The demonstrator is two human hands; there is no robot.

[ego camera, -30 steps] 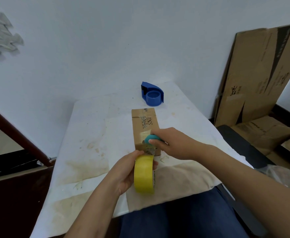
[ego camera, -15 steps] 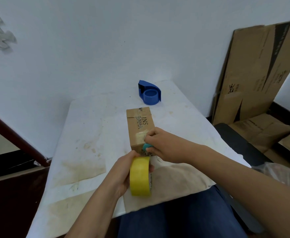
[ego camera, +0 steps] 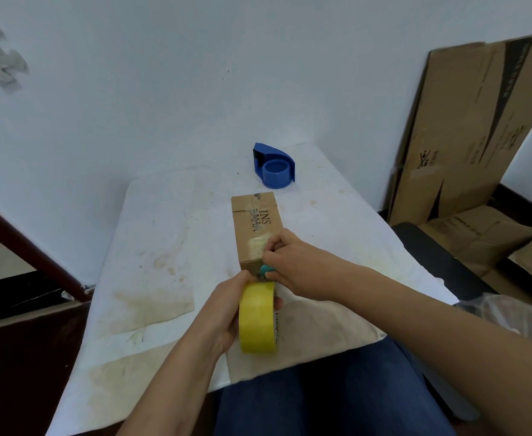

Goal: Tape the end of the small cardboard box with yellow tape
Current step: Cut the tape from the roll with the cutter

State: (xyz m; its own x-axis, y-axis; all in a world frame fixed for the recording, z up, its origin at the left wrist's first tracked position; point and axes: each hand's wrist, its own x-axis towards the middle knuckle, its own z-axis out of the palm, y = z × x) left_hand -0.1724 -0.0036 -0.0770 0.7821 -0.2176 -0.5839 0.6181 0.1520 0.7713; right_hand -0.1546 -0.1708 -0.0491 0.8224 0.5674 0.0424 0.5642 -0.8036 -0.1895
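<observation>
Right in the middle of the table lies the small cardboard box point(ego camera: 256, 228), lengthwise away from the person, with black print reading "INS" on its top face and a patch of clear old tape near its close end. That close end is where both hands meet. The right hand point(ego camera: 293, 261) is curled over the near top corner of the box, fingertips pressed down on the cardboard, and it is closed around a small teal object point(ego camera: 265, 270) that peeks out below the fingers; what that object is I cannot tell from here. The left hand point(ego camera: 226, 309) is wrapped around the roll of yellow tape point(ego camera: 257, 316), holding it upright on edge just in front of the box's end, thumb at the top of the roll. Whether a strip already runs from the roll onto the box is hidden by the fingers. The table point(ego camera: 151, 247) is covered in white paper, stained brown in several places, with a beige sheet point(ego camera: 315, 335) under the hands. Farther back, near the wall, sits a blue tape dispenser point(ego camera: 273, 166), well apart from the box. Flattened cardboard sheets point(ego camera: 472, 127) lean against the wall to the right, and the person's blue trousers point(ego camera: 337, 401) show below the table edge.
</observation>
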